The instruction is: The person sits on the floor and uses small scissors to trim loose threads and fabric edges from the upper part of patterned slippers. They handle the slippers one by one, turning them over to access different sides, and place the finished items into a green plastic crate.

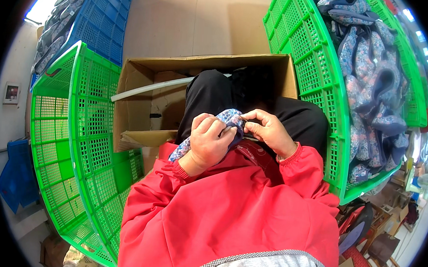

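- The left hand (pixel 208 140) is curled closed around a floral cloth piece (pixel 230 117), its thumb pressing toward the dark blue edging.
- The right hand (pixel 271 131) pinches the far right end of the same piece between thumb and forefinger; the other fingers are folded in. Whether something small sits in that pinch cannot be told.
- The floral cloth piece is above the person's lap, between the two hands, with one end showing past the left hand toward the left sleeve.
- A red smock (pixel 234 207) covers the person's chest and arms, gathered at the wrists; black trousers (pixel 204 96) cover the knees.
- An open cardboard box (pixel 128 100) stands just beyond the lap, partly hidden by the knees. A pale tube (pixel 151 87) crosses its left part and passes behind the left knee.
- On the left is a green crate (pixel 73 121) with mesh sides; beyond it, a blue crate (pixel 101 23) holds a pile of dark, patterned pieces (pixel 60 26).
- On the right, another green crate (pixel 318 81) is heaped with floral pieces (pixel 367 69) with dark blue parts.
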Available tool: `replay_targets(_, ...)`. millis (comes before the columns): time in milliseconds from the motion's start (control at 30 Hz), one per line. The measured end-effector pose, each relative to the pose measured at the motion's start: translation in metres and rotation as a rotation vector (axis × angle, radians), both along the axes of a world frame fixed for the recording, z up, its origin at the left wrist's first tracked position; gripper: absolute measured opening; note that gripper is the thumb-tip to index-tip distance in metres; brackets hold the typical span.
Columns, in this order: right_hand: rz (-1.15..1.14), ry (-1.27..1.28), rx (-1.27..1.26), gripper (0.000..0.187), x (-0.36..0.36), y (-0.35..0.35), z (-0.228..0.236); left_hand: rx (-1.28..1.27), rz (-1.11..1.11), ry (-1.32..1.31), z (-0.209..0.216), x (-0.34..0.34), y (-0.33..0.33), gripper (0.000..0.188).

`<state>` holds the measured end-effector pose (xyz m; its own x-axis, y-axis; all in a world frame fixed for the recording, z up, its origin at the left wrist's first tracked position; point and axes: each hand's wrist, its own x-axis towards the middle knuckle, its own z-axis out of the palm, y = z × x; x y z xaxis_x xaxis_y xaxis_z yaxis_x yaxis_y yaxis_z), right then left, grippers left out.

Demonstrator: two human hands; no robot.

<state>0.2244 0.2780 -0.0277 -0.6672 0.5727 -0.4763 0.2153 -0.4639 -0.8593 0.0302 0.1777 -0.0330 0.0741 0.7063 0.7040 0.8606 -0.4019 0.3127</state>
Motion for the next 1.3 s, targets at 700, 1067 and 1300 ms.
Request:
replay_targets(700, 0.298, -0.149, 0.603, 0.023, -0.001, 0.005, 0.027, 0.017, -0.035, 0.031, 0.001, 0.002, -0.002, 0.019)
replay_targets(1067, 0.285, -0.148, 0.535, 0.012, -0.004, 0.003, 0.024, 0.015, -0.061, 0.052, 0.000, 0.003, -0.004, 0.021)
replay_targets(1300, -0.126, -0.009, 0.625, 0.033, -0.008, -0.020, -0.028, -0.329, 0.055, -0.151, 0.005, 0.007, -0.008, 0.037)
